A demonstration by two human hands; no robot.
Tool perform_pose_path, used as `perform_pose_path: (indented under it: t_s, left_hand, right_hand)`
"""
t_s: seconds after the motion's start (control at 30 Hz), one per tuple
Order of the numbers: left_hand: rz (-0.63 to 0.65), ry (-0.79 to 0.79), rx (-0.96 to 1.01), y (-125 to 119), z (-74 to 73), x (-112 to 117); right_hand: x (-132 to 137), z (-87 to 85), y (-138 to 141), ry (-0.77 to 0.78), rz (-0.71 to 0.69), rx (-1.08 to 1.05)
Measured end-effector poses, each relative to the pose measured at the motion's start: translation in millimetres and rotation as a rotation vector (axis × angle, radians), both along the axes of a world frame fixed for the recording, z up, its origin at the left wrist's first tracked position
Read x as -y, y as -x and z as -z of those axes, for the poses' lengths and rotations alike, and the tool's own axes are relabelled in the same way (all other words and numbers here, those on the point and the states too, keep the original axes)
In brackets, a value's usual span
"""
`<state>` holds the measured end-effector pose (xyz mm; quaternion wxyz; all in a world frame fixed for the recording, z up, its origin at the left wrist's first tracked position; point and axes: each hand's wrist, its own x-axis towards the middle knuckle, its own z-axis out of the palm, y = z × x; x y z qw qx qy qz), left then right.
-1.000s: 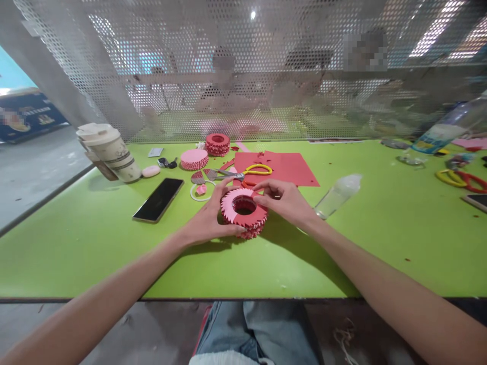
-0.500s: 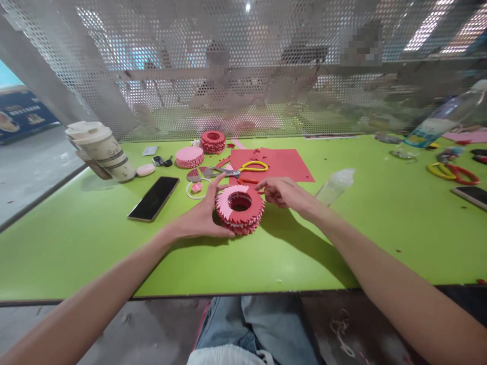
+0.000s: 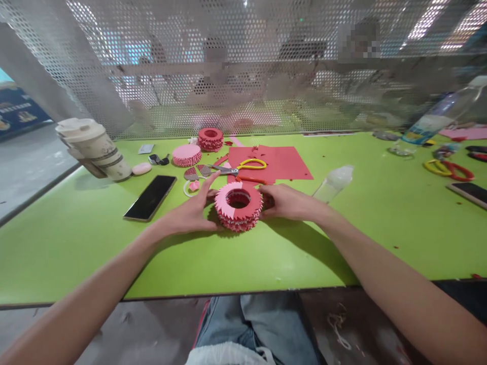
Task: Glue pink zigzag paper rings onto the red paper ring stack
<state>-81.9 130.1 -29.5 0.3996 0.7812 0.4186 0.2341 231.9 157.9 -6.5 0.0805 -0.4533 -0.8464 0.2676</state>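
In front of me on the green table stands a stacked paper ring (image 3: 249,205), red and pink, with toothed edges and a round hole in its middle. My left hand (image 3: 190,210) is at its left side, thumb and fingers spread wide around the edge. On the opposite side, my right hand (image 3: 285,202) has its bent fingers and thumb against the ring's right edge; its fingertips are partly hidden. Just behind lie scissors (image 3: 253,165) with yellow and red handles, resting on red paper sheets (image 3: 291,162).
Further back are another red ring stack (image 3: 210,139) and a pink round stack (image 3: 186,155). A phone (image 3: 150,197) and a lidded cup (image 3: 95,149) stand left. Rightward are a clear glue bottle (image 3: 335,182), a drink bottle (image 3: 429,124) and more scissors (image 3: 449,169). A perforated screen (image 3: 247,91) rises behind.
My right hand has moved from pointing at the ring's top edge to resting against its right side. My left thumb has drawn back a little from the ring's front.
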Motion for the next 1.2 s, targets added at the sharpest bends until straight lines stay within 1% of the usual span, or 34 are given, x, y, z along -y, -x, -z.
perform_pose_path:
  t_s: [0.07, 0.13, 0.2, 0.3, 0.47, 0.57, 0.67, 0.73, 0.77, 0.83, 0.9, 1.1, 1.2]
  left_hand:
    - [-0.011, 0.002, 0.018, 5, 0.4, -5]
    - [-0.018, -0.029, 0.019, 5, 1.7, -7]
    - [-0.024, -0.074, 0.014, 2, 3.2, -7]
    - [-0.028, -0.107, 0.010, -3, 4.7, -6]
    - [-0.016, -0.158, -0.028, -7, 4.4, -4]
    - [-0.001, -0.190, -0.049, -7, 2.1, -2]
    - [-0.026, -0.130, -0.024, -6, -0.9, -1]
    - [-0.022, -0.044, 0.054, -4, -2.3, 0]
    - [-0.015, 0.001, 0.099, -4, -2.7, 0]
    - [-0.010, 0.060, 0.171, -5, -3.0, 0]
    - [-0.026, 0.077, 0.200, -7, -2.5, -1]
    - [-0.055, 0.051, 0.202, -12, 0.9, -2]
    - [-0.069, 0.030, 0.187, -12, 1.5, -2]
  right_hand:
    - [0, -0.8, 0, -0.004, -0.011, 0.027]
    - [2, -1.7, 0, -0.014, -0.018, 0.029]
    - [3, -1.7, 0, -0.023, -0.036, -0.009]
    - [4, 0.0, 1, 0.009, -0.077, -0.091]
    - [-1, 3.5, 0, -0.003, -0.071, -0.084]
    - [-2, 0.8, -5, 0.042, -0.086, -0.106]
    - [1, -7.5, -11, 0.167, -0.085, -0.078]
    - [5, -14.2, -13, 0.234, -0.070, -0.076]
    - [6, -17.0, -13, 0.238, -0.055, -0.092]
    - [8, -20.7, -12, 0.193, -0.018, -0.137]
    - [8, -21.6, -9, 0.136, 0.001, -0.172]
    - [3, -17.2, -9, 0.097, -0.032, -0.253]
    - [2, -16.8, -9, 0.083, -0.011, -0.262]
